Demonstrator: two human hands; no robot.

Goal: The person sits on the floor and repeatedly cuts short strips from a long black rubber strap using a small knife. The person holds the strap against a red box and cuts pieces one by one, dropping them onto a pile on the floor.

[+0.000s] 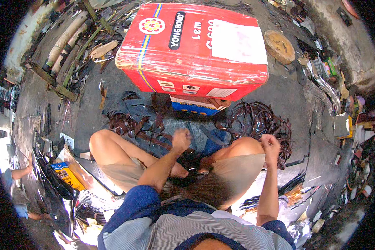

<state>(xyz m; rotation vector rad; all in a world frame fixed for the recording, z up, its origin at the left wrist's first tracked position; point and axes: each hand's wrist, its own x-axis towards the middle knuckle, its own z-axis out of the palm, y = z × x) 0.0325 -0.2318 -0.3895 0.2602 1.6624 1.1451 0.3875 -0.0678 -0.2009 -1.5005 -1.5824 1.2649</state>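
My left hand (181, 139) is closed above my lap, between my bent knees. Whatever its fingers hold is too small or hidden to name. Beyond it lies a tangle of dark grey and brown strips (131, 112) on the floor, and a brown strip (154, 140) runs close to the wrist. My right hand (271, 148) is raised beside my right knee with its fingers curled together; anything in them cannot be made out. A heap of dark brown strips (258, 118) lies just past that hand. Some dark blue material (214, 141) sits between my knees.
A large red carton (191, 50) wrapped in clear film stands ahead, above a smaller blue box (198, 106). A round wooden block (279, 46) is at its right. Poles (66, 39) lie far left, a yellow and blue box (68, 175) nearer. Another person's arm (23, 171) shows at the left edge.
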